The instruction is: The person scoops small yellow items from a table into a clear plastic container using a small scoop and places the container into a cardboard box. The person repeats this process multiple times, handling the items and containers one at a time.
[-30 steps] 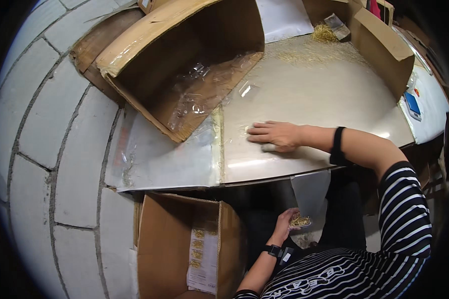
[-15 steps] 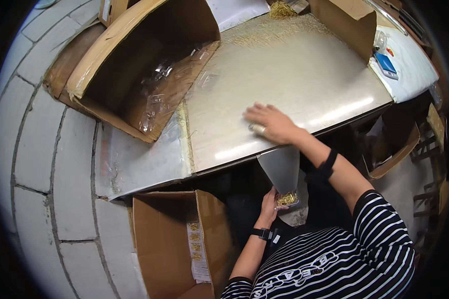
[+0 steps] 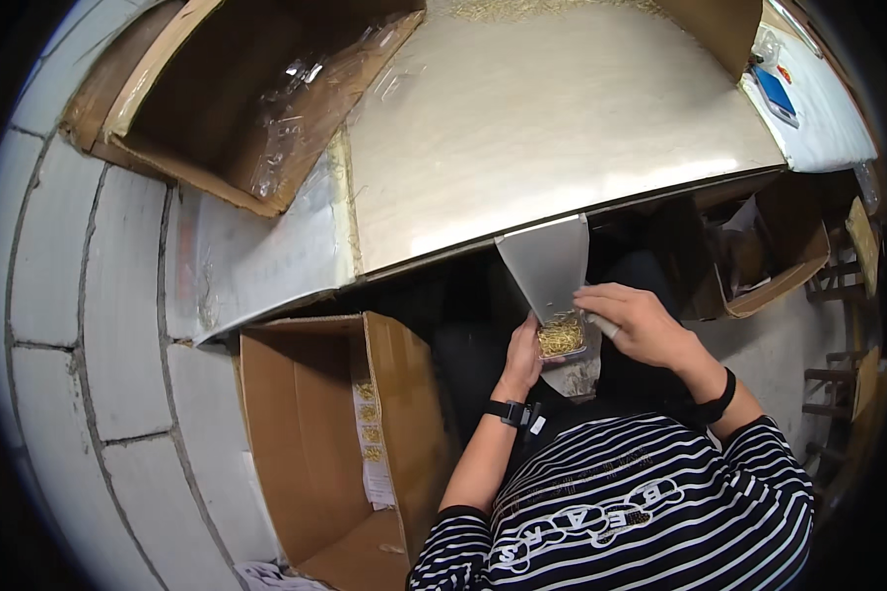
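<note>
My left hand (image 3: 523,357) is closed on a small clear plastic box (image 3: 568,358) below the table's front edge. Small, thin gold-coloured metal pieces (image 3: 560,333) fill the box; they are too fine to name. A grey tapering chute (image 3: 545,258) slopes from the table edge down to the box. Just right of the chute's lower end is my right hand (image 3: 639,323), its fingers stretched out and apparently holding nothing. Something pale is wrapped round one of its fingers.
Beyond the chute lies the pale tabletop (image 3: 552,128), with scattered gold pieces (image 3: 522,8) at its far side. A cardboard box (image 3: 207,108) holding clear plastic cases lies at far left. Another open carton (image 3: 301,414) stands lower left. A blue scale (image 3: 776,97) is at right.
My right hand has come off the tabletop, down and right to the lower end of the chute. My left hand keeps hold of the plastic box, where the gold pieces look fuller. The view has shifted.
</note>
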Available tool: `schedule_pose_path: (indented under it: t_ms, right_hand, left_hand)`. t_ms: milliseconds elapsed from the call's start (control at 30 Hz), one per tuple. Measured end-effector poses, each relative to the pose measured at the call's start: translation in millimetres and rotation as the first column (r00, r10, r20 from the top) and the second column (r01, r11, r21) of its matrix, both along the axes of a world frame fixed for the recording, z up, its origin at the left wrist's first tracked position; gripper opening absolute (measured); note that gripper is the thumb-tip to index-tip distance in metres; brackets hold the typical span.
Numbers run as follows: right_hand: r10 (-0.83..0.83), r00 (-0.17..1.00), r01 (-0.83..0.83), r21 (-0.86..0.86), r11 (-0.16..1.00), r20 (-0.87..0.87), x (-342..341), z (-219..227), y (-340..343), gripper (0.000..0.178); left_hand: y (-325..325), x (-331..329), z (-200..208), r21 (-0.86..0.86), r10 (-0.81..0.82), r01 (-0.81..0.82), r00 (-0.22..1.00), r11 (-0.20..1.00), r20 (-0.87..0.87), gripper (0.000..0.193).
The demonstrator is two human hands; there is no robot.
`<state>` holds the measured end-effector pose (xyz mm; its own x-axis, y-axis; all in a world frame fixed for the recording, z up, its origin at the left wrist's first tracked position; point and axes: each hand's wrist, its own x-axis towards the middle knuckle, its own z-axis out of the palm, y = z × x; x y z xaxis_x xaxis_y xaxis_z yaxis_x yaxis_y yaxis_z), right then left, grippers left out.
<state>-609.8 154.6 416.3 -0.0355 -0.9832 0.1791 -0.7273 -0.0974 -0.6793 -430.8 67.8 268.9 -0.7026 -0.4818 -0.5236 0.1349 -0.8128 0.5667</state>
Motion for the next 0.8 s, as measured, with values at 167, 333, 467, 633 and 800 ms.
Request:
schedule_pose_path:
  t_ms: [167,333,467,633,800]
  right_hand:
    - [-0.089,0.974,0.059,0.146,0.988,0.210,-4.3,-8.1,16.5,0.030]
    - [-0.143,0.969,0.103,0.195,0.975,0.202,12.1,-31.8,10.5,0.030]
    - [-0.228,0.887,0.058,0.393,0.918,0.401,21.4,-40.5,-3.0,0.030]
    - [-0.200,0.813,0.035,0.297,0.954,0.547,33.9,-32.3,-8.3,0.028]
    - [-0.004,0.999,0.008,-0.110,0.994,0.037,30.5,-38.1,-4.0,0.038]
  left_hand:
    - [5.4,17.8,-1.2,-0.038,-0.105,0.105,0.994,0.994,-0.003,0.048]
    - [9.6,25.6,26.8,-0.130,-0.118,0.126,0.991,0.983,0.069,0.048]
    - [12.9,22.7,52.5,-0.182,-0.097,0.110,0.992,0.977,0.078,0.046]
    - [12.8,14.2,73.9,-0.212,-0.048,0.056,0.998,0.976,0.042,0.041]
    - [5.1,6.7,83.9,-0.177,-0.051,0.059,0.997,0.982,0.050,0.041]
